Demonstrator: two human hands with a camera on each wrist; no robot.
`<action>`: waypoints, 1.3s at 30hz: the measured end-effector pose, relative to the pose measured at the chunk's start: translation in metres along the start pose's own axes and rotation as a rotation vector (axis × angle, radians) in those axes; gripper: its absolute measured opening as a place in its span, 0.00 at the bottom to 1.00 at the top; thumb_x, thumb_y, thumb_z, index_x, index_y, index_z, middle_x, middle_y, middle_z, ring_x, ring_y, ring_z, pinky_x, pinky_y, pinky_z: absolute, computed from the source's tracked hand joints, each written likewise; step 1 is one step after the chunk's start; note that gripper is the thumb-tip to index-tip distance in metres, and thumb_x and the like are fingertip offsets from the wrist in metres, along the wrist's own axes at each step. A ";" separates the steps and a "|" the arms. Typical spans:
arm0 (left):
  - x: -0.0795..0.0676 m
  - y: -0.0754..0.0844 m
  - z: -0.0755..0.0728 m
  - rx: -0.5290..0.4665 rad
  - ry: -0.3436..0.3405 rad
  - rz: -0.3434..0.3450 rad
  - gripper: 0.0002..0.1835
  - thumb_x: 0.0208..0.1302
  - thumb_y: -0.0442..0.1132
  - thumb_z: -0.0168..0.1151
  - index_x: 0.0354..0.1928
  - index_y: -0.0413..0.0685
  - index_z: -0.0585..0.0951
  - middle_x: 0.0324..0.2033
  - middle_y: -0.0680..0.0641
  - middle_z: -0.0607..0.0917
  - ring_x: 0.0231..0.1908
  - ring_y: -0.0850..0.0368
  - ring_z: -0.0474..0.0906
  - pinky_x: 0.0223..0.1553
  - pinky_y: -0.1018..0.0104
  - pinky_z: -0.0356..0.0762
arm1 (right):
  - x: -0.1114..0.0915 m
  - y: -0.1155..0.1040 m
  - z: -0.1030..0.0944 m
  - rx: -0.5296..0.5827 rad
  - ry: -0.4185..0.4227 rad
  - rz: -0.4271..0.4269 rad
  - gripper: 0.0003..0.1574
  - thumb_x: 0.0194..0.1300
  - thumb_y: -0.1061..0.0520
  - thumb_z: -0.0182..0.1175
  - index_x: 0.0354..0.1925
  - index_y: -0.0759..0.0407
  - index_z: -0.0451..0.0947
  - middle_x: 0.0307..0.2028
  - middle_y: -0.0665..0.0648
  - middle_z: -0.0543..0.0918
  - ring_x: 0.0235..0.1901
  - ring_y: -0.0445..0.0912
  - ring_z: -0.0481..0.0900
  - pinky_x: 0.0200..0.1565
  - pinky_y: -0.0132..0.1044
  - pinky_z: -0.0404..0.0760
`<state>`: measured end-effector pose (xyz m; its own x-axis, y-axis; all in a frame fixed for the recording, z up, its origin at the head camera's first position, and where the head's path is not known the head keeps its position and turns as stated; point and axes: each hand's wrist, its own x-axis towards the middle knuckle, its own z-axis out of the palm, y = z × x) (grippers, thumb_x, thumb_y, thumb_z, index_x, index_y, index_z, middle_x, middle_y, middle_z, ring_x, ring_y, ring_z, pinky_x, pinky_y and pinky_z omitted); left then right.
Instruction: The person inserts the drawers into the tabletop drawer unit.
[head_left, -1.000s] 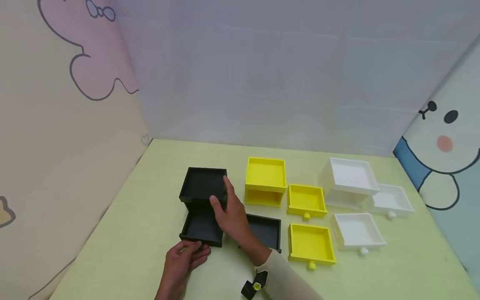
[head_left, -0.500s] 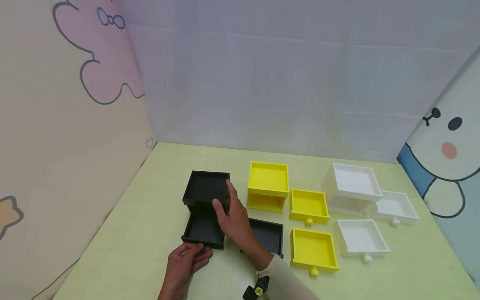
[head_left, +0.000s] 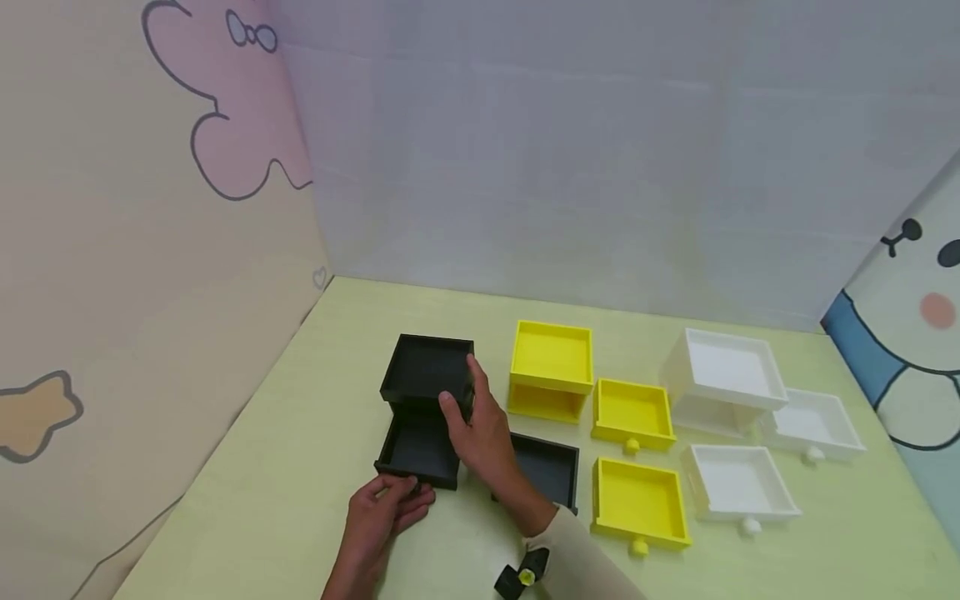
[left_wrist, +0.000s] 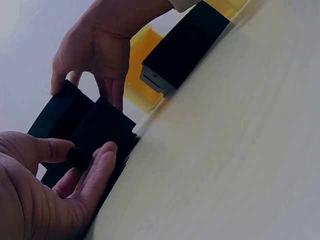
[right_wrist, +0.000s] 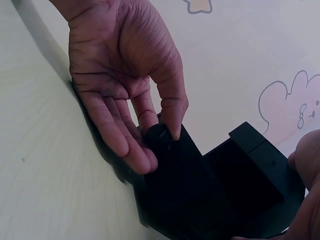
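Note:
In the head view a black cabinet point(head_left: 427, 367) with a tray-like top stands left of the middle. A black drawer point(head_left: 420, 446) sticks out of its lower front. My left hand point(head_left: 375, 512) pinches the drawer's small round knob point(right_wrist: 159, 138) between thumb and fingers, as both wrist views show. On the cabinet's right side rests my right hand point(head_left: 483, 433), its thumb at the front edge and its fingers along the side, holding the cabinet. Below my right forearm lies a second black drawer point(head_left: 547, 471), partly hidden by the arm.
Right of the black pieces stands a yellow cabinet point(head_left: 552, 354) with two yellow drawers point(head_left: 633, 410) in front and beside it. Further right are a white cabinet point(head_left: 731, 367) and two white drawers point(head_left: 738, 479). Printed walls border the light table point(head_left: 255, 500).
The head view has swung left, so everything sits further right in it. Both hands, the black cabinet and its drawer keep about the same places relative to one another.

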<state>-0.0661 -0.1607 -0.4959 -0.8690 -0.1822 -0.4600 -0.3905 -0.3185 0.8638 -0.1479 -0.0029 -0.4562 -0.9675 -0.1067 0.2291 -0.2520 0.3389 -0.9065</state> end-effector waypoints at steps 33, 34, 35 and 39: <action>0.009 0.002 0.006 -0.003 0.044 -0.005 0.05 0.66 0.32 0.64 0.34 0.36 0.80 0.36 0.36 0.88 0.37 0.46 0.88 0.40 0.57 0.84 | 0.008 0.001 -0.006 0.063 -0.055 0.096 0.41 0.72 0.39 0.56 0.76 0.38 0.53 0.69 0.64 0.68 0.63 0.58 0.73 0.55 0.53 0.77; 0.010 0.003 0.007 -0.002 0.043 -0.004 0.05 0.66 0.32 0.64 0.34 0.36 0.80 0.36 0.36 0.88 0.37 0.46 0.88 0.40 0.57 0.84 | 0.008 0.001 -0.006 0.063 -0.052 0.098 0.41 0.72 0.39 0.56 0.76 0.38 0.53 0.69 0.64 0.68 0.63 0.59 0.73 0.55 0.53 0.77; 0.011 0.003 0.007 0.000 0.042 0.001 0.05 0.65 0.32 0.64 0.34 0.35 0.81 0.36 0.36 0.88 0.37 0.46 0.88 0.40 0.57 0.84 | 0.007 0.001 -0.006 0.065 -0.050 0.101 0.41 0.72 0.39 0.56 0.76 0.38 0.53 0.69 0.64 0.68 0.63 0.59 0.73 0.55 0.53 0.77; 0.012 0.004 0.009 0.035 0.051 0.019 0.06 0.65 0.32 0.64 0.33 0.33 0.81 0.34 0.36 0.88 0.35 0.46 0.88 0.37 0.57 0.84 | 0.006 0.000 -0.007 0.074 -0.043 0.106 0.41 0.72 0.39 0.56 0.76 0.38 0.53 0.68 0.65 0.69 0.62 0.59 0.74 0.55 0.53 0.77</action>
<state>-0.0807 -0.1560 -0.4957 -0.8601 -0.2353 -0.4526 -0.3852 -0.2821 0.8786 -0.1535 0.0029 -0.4529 -0.9865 -0.1150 0.1169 -0.1451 0.2803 -0.9489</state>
